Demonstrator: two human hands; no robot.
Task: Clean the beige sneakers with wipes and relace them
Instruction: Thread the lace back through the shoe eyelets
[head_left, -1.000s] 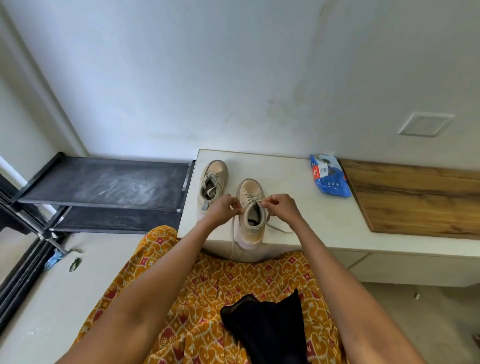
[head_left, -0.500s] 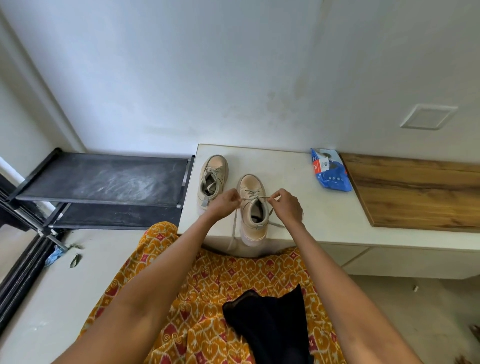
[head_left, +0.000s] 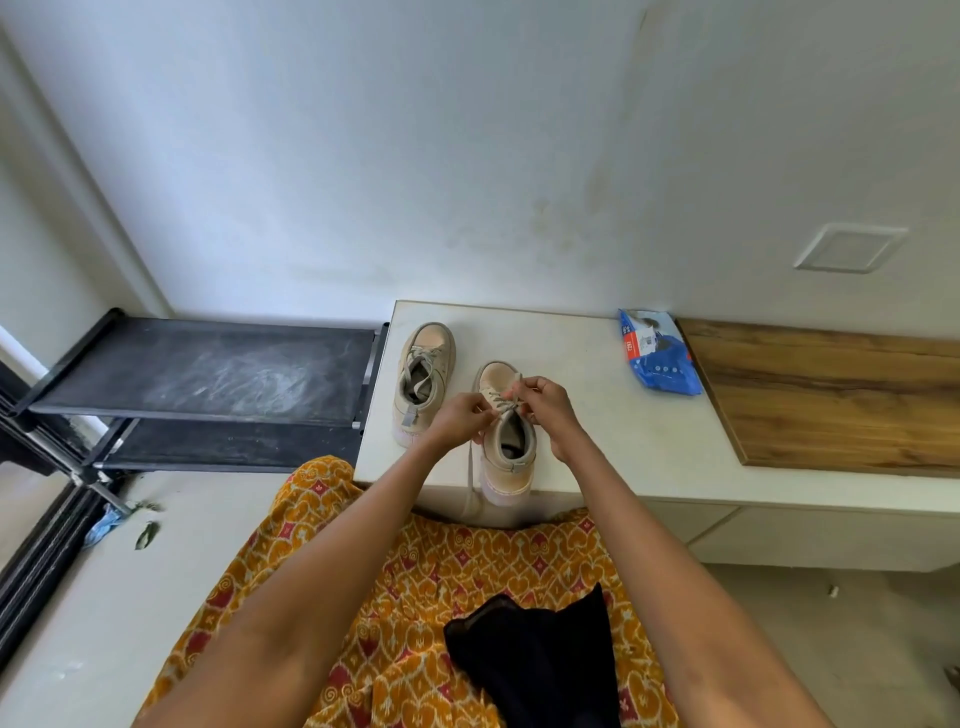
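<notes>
On the white counter (head_left: 597, 431), two beige sneakers stand side by side, toes toward the wall. Over the near sneaker (head_left: 506, 441), the left hand (head_left: 457, 415) and right hand (head_left: 545, 402) each pinch the lace (head_left: 501, 400) between fingers. One lace end hangs over the counter edge. Wipes (head_left: 657, 353) lie well apart, beside a wooden board (head_left: 831, 395).

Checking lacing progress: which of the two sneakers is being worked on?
The nearer sneaker, at the counter's front edge; both hands pinch its lace. The far-left sneaker sits untouched.
</notes>
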